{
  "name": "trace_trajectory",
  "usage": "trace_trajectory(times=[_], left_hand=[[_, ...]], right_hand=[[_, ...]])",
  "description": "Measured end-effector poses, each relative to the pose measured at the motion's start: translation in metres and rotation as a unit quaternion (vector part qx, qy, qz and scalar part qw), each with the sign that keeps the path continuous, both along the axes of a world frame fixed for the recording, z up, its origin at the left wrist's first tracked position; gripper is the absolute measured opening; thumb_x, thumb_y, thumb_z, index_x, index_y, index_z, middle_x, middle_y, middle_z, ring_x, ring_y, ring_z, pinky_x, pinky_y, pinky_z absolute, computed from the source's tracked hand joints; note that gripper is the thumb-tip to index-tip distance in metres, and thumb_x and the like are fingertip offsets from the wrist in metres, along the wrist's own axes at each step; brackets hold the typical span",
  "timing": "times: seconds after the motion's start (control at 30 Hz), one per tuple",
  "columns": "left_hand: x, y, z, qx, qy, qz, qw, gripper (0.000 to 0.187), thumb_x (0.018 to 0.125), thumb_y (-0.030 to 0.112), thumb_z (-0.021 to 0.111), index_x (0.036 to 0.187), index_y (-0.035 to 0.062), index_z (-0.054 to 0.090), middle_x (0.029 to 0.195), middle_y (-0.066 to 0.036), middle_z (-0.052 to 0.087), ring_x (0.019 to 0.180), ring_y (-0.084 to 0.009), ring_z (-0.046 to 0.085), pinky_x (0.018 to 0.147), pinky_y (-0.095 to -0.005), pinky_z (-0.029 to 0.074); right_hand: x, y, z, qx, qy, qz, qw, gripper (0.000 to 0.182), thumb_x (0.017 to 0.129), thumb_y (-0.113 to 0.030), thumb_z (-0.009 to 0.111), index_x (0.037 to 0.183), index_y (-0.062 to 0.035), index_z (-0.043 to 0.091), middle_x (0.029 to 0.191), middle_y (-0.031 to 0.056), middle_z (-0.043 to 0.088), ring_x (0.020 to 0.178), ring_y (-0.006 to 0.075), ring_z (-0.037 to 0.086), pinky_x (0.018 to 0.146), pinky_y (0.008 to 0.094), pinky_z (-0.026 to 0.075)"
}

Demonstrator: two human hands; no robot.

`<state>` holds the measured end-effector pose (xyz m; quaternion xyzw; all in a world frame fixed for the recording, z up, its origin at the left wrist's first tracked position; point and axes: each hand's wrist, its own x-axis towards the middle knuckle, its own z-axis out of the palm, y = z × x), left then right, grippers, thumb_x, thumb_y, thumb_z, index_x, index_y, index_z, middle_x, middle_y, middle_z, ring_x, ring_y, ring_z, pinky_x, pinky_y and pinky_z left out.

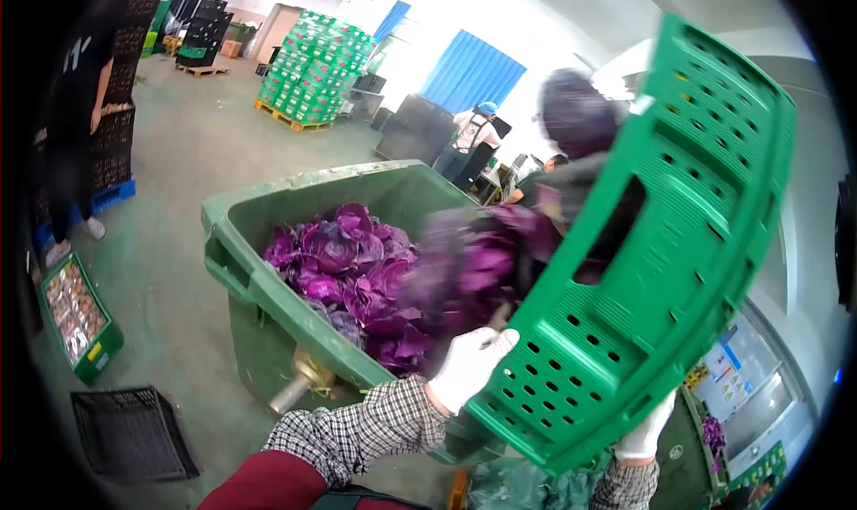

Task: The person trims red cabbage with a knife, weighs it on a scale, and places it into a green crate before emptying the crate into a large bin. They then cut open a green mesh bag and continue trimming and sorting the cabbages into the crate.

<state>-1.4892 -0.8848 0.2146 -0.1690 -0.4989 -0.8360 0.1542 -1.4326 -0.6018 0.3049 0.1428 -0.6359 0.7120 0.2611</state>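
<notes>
A green plastic crate (678, 242) is tipped up on its side over a big green wheeled bin (295, 305). Purple cabbage leaves (486, 265) tumble out of it, blurred by motion, and more leaves (348, 260) heap inside the bin. My left hand (471, 365), in a white glove, grips the crate's near left edge. Lower right, my right hand (649, 431), gloved too, holds the crate's other side; its fingers are mostly hidden behind the plastic. Dark round cabbage shapes (580, 113) show past the crate's upper edge.
On the floor at left lie a black crate (134, 434) and a green crate of packed brown produce (80, 318). A person (80, 108) stands beside black stacked crates. Behind are a wrapped green pallet stack (312, 68) and workers (473, 135). Another bin (687, 439) stands right.
</notes>
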Motion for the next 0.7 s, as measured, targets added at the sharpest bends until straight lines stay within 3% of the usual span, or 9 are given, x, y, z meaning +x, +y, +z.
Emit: trace_trajectory(times=[0.1, 0.2, 0.23, 0.33, 0.37, 0.4, 0.47, 0.53, 0.7], left_hand=[[-0.037, -0.010, -0.021, 0.051, -0.069, -0.057, 0.995, 0.042, 0.095, 0.039, 0.055, 0.086, -0.0016, 0.063, 0.073, -0.001, 0.059, 0.063, -0.0059, 0.051, 0.058, -0.0225, 0.043], [-0.044, -0.016, -0.017, 0.185, -0.109, -0.097, 0.972, 0.040, 0.096, 0.041, 0.052, 0.090, 0.0029, 0.062, 0.075, 0.002, 0.058, 0.062, -0.0057, 0.051, 0.057, -0.0219, 0.043], [-0.050, -0.019, -0.020, 0.198, -0.105, -0.099, 0.969, 0.041, 0.097, 0.043, 0.050, 0.091, 0.0039, 0.063, 0.075, 0.002, 0.057, 0.062, -0.0064, 0.051, 0.057, -0.0225, 0.043], [-0.051, -0.025, -0.022, 0.260, -0.152, -0.096, 0.949, 0.039, 0.098, 0.044, 0.047, 0.091, 0.0077, 0.061, 0.073, 0.003, 0.055, 0.062, -0.0063, 0.048, 0.054, -0.0225, 0.040], [-0.056, -0.023, -0.026, 0.267, -0.187, -0.079, 0.942, 0.040, 0.099, 0.045, 0.044, 0.093, 0.0088, 0.060, 0.071, 0.003, 0.053, 0.060, -0.0071, 0.047, 0.053, -0.0231, 0.040], [-0.059, -0.022, -0.034, 0.254, -0.181, -0.042, 0.949, 0.041, 0.099, 0.045, 0.043, 0.096, 0.0084, 0.060, 0.072, 0.003, 0.053, 0.060, -0.0073, 0.048, 0.053, -0.0234, 0.040], [-0.066, -0.021, -0.052, 0.224, -0.165, 0.023, 0.960, 0.042, 0.099, 0.045, 0.041, 0.100, 0.0075, 0.059, 0.074, 0.003, 0.054, 0.060, -0.0079, 0.048, 0.053, -0.0239, 0.041], [-0.071, -0.025, -0.062, 0.326, -0.200, -0.060, 0.922, 0.047, 0.100, 0.045, 0.039, 0.116, 0.0047, 0.057, 0.090, -0.002, 0.062, 0.069, -0.0094, 0.054, 0.062, -0.0256, 0.048], [-0.058, -0.045, -0.064, 0.364, -0.177, -0.063, 0.912, 0.050, 0.098, 0.049, 0.039, 0.122, 0.0069, 0.054, 0.107, -0.007, 0.062, 0.087, -0.0163, 0.061, 0.077, -0.0321, 0.052]], right_hand=[[-0.033, -0.055, 0.011, -0.034, 0.014, 0.027, 0.999, 0.046, 0.100, -0.040, 0.043, 0.132, -0.0084, 0.048, 0.120, 0.0029, 0.056, 0.105, 0.0151, 0.054, 0.090, 0.0311, 0.046], [-0.047, -0.099, 0.032, -0.004, -0.031, 0.079, 0.996, 0.048, 0.100, -0.041, 0.041, 0.135, -0.0093, 0.045, 0.127, 0.0030, 0.052, 0.113, 0.0154, 0.051, 0.096, 0.0306, 0.042], [-0.045, -0.115, 0.042, 0.065, -0.027, 0.105, 0.992, 0.053, 0.100, -0.041, 0.041, 0.141, -0.0076, 0.038, 0.137, 0.0055, 0.045, 0.123, 0.0180, 0.045, 0.103, 0.0327, 0.037], [-0.068, -0.137, 0.052, 0.170, -0.049, 0.115, 0.978, 0.070, 0.093, -0.048, 0.053, 0.146, -0.0076, 0.029, 0.141, 0.0066, 0.042, 0.125, 0.0195, 0.044, 0.104, 0.0361, 0.037], [-0.069, -0.146, 0.060, 0.336, 0.034, 0.106, 0.935, 0.089, 0.087, -0.046, 0.063, 0.149, -0.0040, 0.016, 0.150, 0.0128, 0.027, 0.137, 0.0242, 0.028, 0.112, 0.0357, 0.025], [-0.080, -0.150, 0.061, 0.371, 0.033, 0.088, 0.924, 0.098, 0.079, -0.042, 0.072, 0.149, -0.0032, 0.016, 0.151, 0.0160, 0.026, 0.138, 0.0264, 0.027, 0.112, 0.0367, 0.023], [-0.097, -0.154, 0.055, 0.443, 0.045, 0.076, 0.892, 0.094, 0.080, -0.036, 0.072, 0.149, -0.0020, 0.016, 0.151, 0.0178, 0.025, 0.139, 0.0269, 0.025, 0.113, 0.0378, 0.021], [-0.111, -0.160, 0.055, 0.441, 0.016, 0.102, 0.892, 0.093, 0.081, -0.034, 0.072, 0.148, -0.0013, 0.016, 0.151, 0.0188, 0.024, 0.140, 0.0279, 0.024, 0.114, 0.0382, 0.020], [-0.122, -0.191, 0.060, 0.536, 0.047, 0.109, 0.836, 0.090, 0.082, -0.036, 0.069, 0.146, 0.0023, 0.019, 0.150, 0.0233, 0.024, 0.142, 0.0320, 0.020, 0.115, 0.0380, 0.017]])
